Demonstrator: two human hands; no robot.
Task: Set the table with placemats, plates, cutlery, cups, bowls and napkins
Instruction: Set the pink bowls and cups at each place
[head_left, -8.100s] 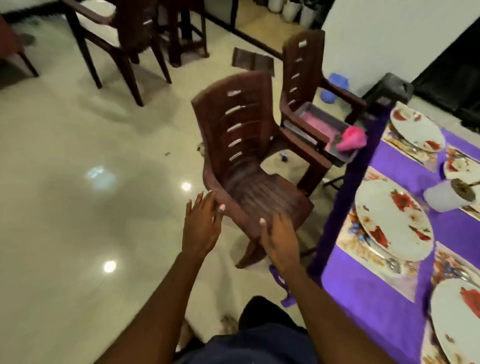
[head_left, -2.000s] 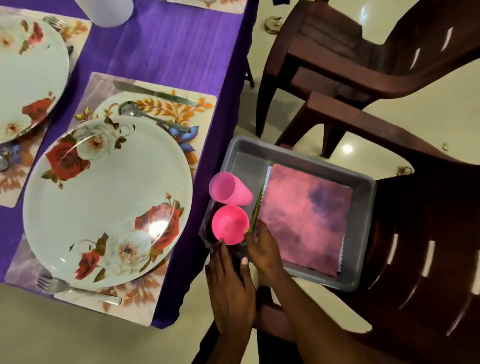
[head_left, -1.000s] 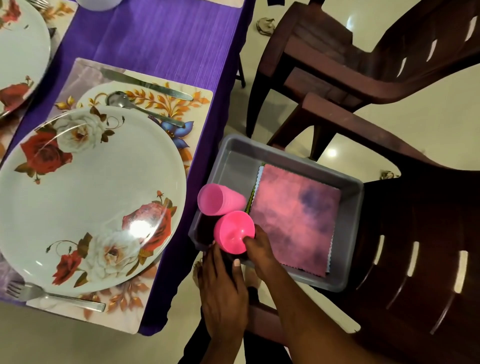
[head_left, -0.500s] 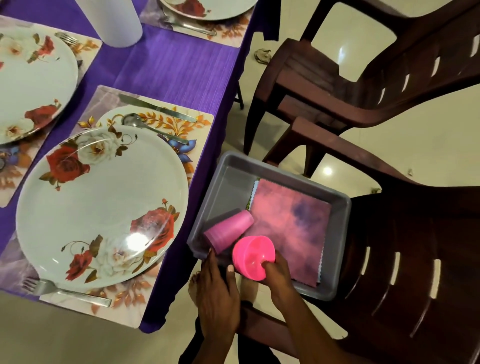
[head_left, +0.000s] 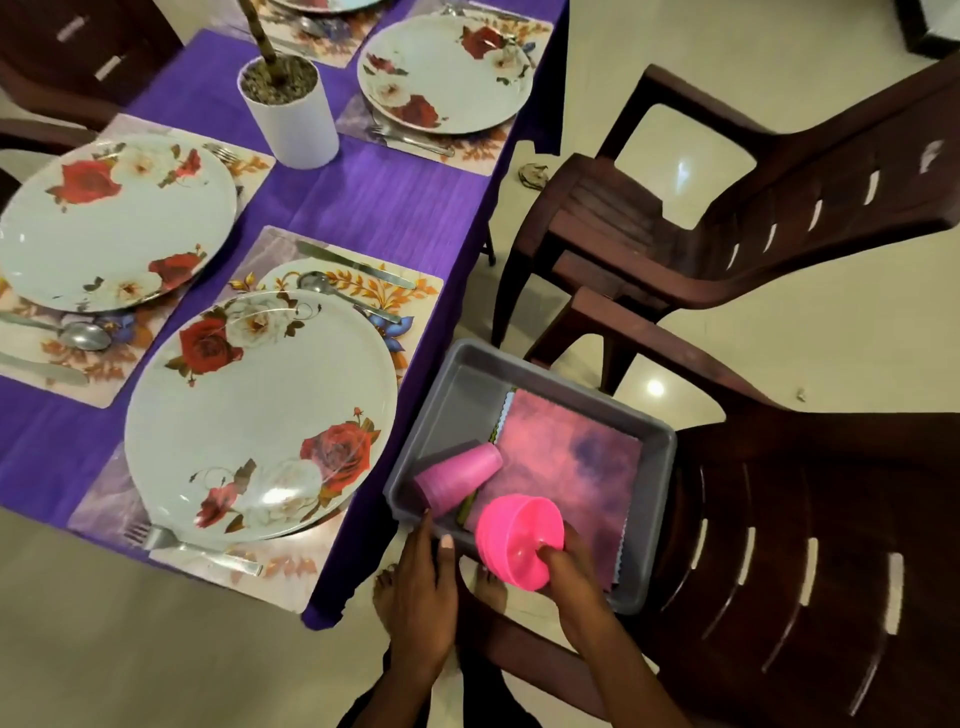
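Note:
A grey tub sits on a dark brown chair beside the table. My right hand grips a bright pink bowl, tilted and lifted over the tub's near edge, with my thumb inside it. My left hand rests with straight fingers on the tub's near left rim. Inside the tub lie a pink cup stack on its side and pink-purple napkins. The nearest floral plate sits on a placemat with a knife, spoon and fork.
The purple tablecloth holds two more floral plates on placemats with cutlery, and a white plant pot. A second brown chair stands at the far right. My bare feet show below the tub.
My right hand has lifted the pink bowl up out of the tub toward me. The cup stack has rolled onto its side. My view has tilted up the table.

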